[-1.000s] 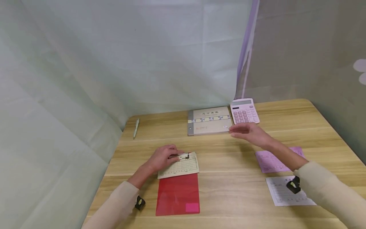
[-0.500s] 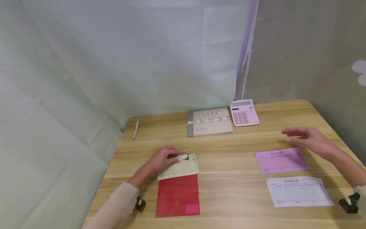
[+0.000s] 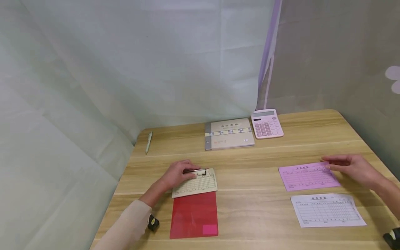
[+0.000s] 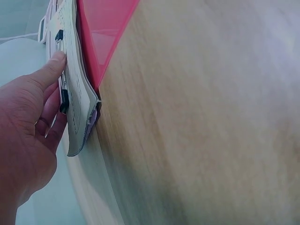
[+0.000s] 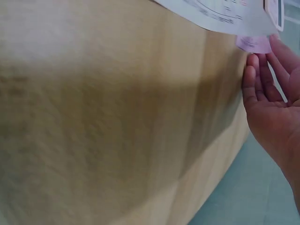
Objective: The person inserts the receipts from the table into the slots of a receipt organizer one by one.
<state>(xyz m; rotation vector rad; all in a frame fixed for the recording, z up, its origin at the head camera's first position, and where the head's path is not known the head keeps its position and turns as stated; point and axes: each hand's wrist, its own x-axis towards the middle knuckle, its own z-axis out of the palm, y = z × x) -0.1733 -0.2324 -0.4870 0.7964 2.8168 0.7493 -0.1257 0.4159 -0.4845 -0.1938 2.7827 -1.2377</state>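
Note:
My left hand point(image 3: 178, 174) holds the top of a red clipboard point(image 3: 195, 213), its thumb on the metal clip point(image 3: 197, 172). In the left wrist view, its fingers curl behind that edge and a cream form pad point(image 4: 77, 89) lies under the clip. On the right, a pink printed slip point(image 3: 307, 176) lies flat on the table. My right hand point(image 3: 357, 169) is at its upper right corner, thumb over the edge and fingers loosely bent. In the right wrist view, the thumb is beside the pink slip point(image 5: 254, 44); no firm pinch shows.
A white printed slip point(image 3: 326, 210) lies just nearer than the pink one. At the back are a beige account book point(image 3: 231, 137) and a pink calculator point(image 3: 267, 124). A pale green pen point(image 3: 149, 142) lies at the back left of the wooden table point(image 3: 253, 222).
My right hand has moved from beside the account book out to the right, then down to the pink slip's corner. My left hand has stayed at the clip.

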